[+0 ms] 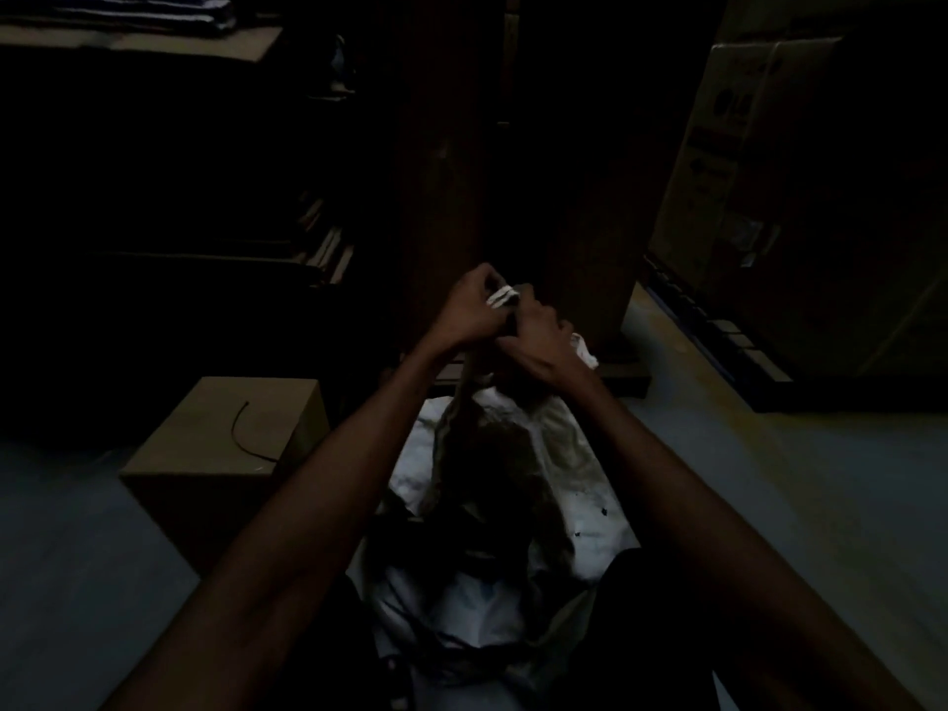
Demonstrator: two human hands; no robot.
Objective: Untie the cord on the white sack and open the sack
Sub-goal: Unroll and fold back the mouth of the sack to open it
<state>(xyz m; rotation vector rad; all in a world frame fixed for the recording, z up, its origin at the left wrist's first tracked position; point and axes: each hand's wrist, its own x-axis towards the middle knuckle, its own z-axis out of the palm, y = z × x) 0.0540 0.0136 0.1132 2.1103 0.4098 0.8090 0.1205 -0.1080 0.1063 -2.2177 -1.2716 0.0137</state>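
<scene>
Both my hands are closed on the gathered neck of the white sack [513, 454]: my left hand [474, 313] and my right hand [538, 341] touch there, pinching bunched cloth. I cannot make out the cord. The sack runs lengthwise away from me, neck at the far end, raised. It lies on a pale floor [744, 479] in a dim storeroom, a cardboard box [225, 443] just to its left.

A sack [513, 469] lies on the floor [769, 479] between two outstretched forearms. At its far end the left hand [474, 310] and right hand [538, 341] meet, touching. A box [225, 443] sits left of the sack, a larger carton [728, 156] far right, shelves [154, 146] behind left.
</scene>
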